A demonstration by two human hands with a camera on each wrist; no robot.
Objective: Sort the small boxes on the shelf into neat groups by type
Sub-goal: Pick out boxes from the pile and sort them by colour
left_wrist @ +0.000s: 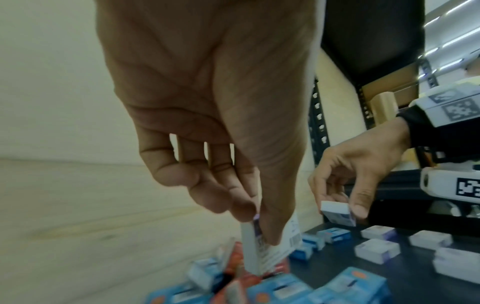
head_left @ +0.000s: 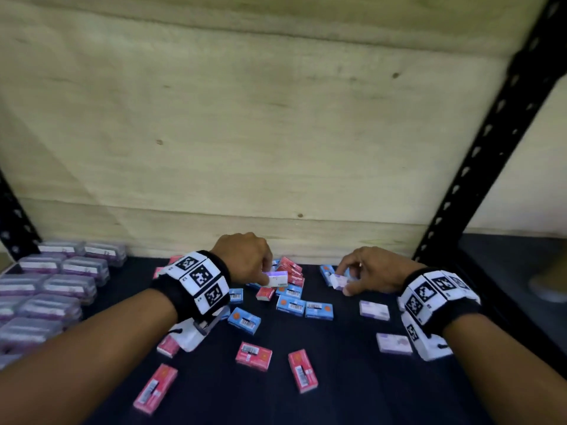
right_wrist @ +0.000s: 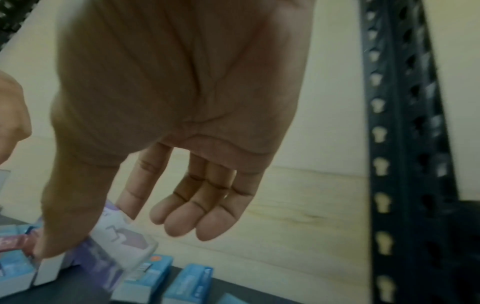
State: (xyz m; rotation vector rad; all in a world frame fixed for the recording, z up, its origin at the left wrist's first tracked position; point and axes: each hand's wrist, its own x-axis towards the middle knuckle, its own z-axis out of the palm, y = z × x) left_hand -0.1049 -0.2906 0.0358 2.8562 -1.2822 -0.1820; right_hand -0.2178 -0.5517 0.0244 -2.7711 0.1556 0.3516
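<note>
Boxes of white-purple type are pinched by both hands, one by the left hand (head_left: 245, 256) above the mixed pile (head_left: 285, 289), one by the right hand (head_left: 371, 271) right of it, probably for grouping beside the two lying white-purple boxes (head_left: 374, 310).

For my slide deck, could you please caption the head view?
Each hand, left and right, pinches a white-and-purple box above mixed red and blue boxes.

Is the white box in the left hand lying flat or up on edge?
On edge. The left hand pinches the white box from above, its narrow side facing down over the pile.
</note>
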